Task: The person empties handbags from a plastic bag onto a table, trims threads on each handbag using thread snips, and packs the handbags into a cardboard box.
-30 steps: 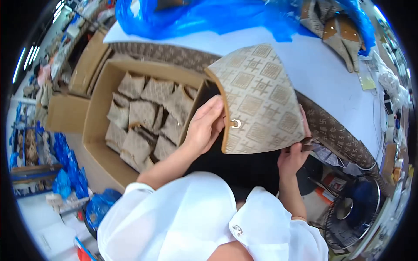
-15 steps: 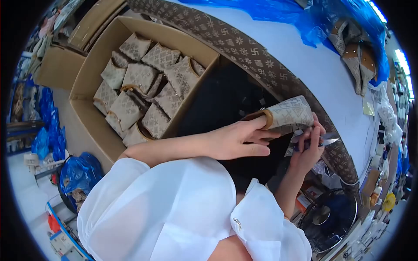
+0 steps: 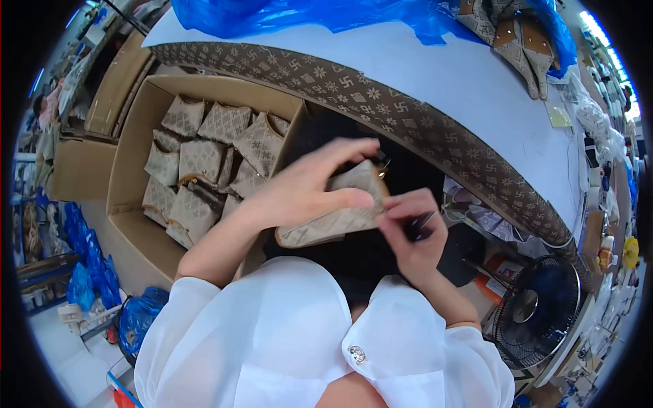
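A beige patterned fabric piece with a tan edge is held above the dark lap area. My left hand grips it from above, thumb across its near face and fingers behind it. At the tan edge on its right, my right hand pinches with thumb and forefinger. A small dark tool, partly hidden, lies in the palm of that hand. Near the top of the piece is a small metal part.
An open cardboard box of similar patterned pieces stands at left. Beyond the hands curves a white table with a brown patterned edge, blue plastic and more pieces. A black fan stands at lower right.
The piece has moved left and towards the body, turned so its tan edge faces right. My left hand has shifted from that edge to around the body of the piece; my right hand has moved left.
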The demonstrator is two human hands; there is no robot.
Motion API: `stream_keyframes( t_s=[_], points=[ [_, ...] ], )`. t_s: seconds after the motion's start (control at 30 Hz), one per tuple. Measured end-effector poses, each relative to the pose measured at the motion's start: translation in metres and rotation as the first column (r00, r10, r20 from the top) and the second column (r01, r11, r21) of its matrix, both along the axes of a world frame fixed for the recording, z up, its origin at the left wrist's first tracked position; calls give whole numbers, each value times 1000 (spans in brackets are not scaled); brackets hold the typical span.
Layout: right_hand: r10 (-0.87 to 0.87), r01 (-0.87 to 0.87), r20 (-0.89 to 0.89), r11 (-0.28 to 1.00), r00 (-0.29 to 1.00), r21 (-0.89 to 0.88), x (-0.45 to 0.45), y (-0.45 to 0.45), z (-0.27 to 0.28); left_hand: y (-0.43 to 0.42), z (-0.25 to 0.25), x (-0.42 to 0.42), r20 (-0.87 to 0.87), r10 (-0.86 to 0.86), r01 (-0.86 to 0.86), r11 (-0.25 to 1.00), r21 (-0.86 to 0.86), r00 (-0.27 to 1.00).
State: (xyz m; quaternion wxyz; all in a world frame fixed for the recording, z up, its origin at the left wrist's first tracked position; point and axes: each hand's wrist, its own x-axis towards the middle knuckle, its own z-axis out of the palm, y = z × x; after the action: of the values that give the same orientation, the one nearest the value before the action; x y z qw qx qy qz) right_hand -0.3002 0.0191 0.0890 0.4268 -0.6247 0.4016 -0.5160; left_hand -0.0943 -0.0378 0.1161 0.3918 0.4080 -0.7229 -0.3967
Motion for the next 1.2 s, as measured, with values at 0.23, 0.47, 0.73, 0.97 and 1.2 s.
stream_keyframes(
  t_s=[0.23, 0.47, 0.73, 0.97, 1.2],
  points=[
    [96, -95, 9, 971, 995, 220, -25, -11, 5, -21, -32, -1, -362, -308, 467, 707, 531, 880],
    [184, -172, -138, 980, 973, 95, -31, -35, 3, -20, -34, -18, -214, -256, 333, 700, 631, 943],
    [77, -134, -318, 978, 945, -161, -37, -37, -10, -24, -28, -36, -149, -381, 400, 753, 522, 912],
    [7, -24, -170, 994, 985, -102, -47, -41, -10, -26, -40, -43, -264, -315, 410, 750, 519, 911],
    [226, -192, -339, 973, 913, 129, -86, -42, 0, -23, -40, -44, -163, -320, 359, 841, 405, 933]
  ],
)
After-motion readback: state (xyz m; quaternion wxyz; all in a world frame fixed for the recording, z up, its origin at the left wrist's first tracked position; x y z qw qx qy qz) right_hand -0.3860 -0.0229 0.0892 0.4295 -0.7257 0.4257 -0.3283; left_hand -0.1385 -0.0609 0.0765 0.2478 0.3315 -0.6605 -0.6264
